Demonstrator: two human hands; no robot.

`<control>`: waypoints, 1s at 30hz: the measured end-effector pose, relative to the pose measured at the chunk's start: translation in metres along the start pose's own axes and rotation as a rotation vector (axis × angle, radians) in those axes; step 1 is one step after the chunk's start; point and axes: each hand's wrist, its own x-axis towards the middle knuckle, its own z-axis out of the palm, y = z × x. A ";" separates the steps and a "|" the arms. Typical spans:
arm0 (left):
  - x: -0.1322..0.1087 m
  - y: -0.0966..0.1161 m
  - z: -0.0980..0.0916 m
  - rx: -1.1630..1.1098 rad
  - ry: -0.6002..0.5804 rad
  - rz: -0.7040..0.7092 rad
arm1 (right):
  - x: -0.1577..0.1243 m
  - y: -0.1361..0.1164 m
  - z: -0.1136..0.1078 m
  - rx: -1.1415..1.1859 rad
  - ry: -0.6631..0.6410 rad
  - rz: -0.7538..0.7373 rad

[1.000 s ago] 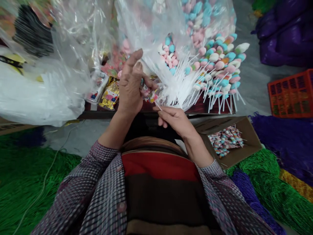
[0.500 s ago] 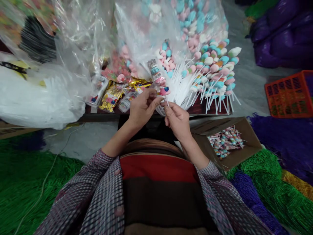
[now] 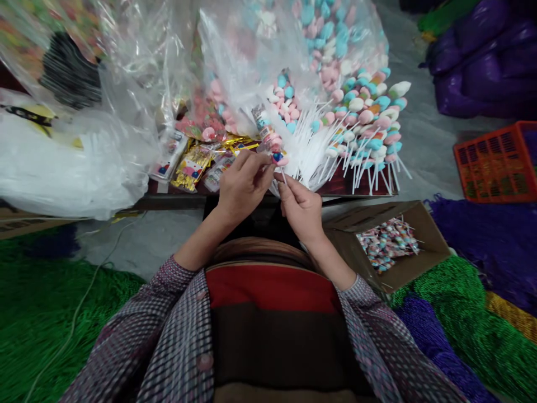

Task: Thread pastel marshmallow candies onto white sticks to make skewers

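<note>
A marshmallow skewer (image 3: 271, 135) in a clear printed wrapper slants away from me over the table's front part. Its white stick points down toward my right hand (image 3: 302, 208), whose thumb and fingers are closed on it. My left hand (image 3: 245, 182) is closed in a pinch at the wrapper's lower end, by the lowest marshmallow; its fingertips are partly hidden. Just beyond lie loose white sticks (image 3: 308, 140) and unwrapped marshmallow skewers (image 3: 371, 120). Left of my hands are gold twist ties (image 3: 191, 168) and printed wrapper packs (image 3: 168, 154).
Large clear bags (image 3: 251, 50) of marshmallows and candies cover the table's back. A white plastic bag (image 3: 71, 168) lies at left. Below the right edge stands a cardboard box (image 3: 432, 235) with wrapped candies. An orange crate (image 3: 495, 162) and green fringe (image 3: 54, 313) are around.
My left hand has shifted slightly left and my right hand slightly down and left. More of the stick and lowest marshmallow now shows between them. Both hands stay closed.
</note>
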 end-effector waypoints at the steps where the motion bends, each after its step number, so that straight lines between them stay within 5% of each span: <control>1: 0.001 0.001 0.000 -0.011 -0.012 0.000 | 0.000 0.001 0.001 -0.027 0.009 -0.027; 12: 0.002 0.000 0.001 -0.010 -0.072 -0.083 | 0.002 0.012 0.005 -0.294 0.066 -0.246; 30: -0.004 -0.010 0.010 0.205 -0.024 -0.013 | 0.004 0.015 0.003 -0.515 0.038 -0.256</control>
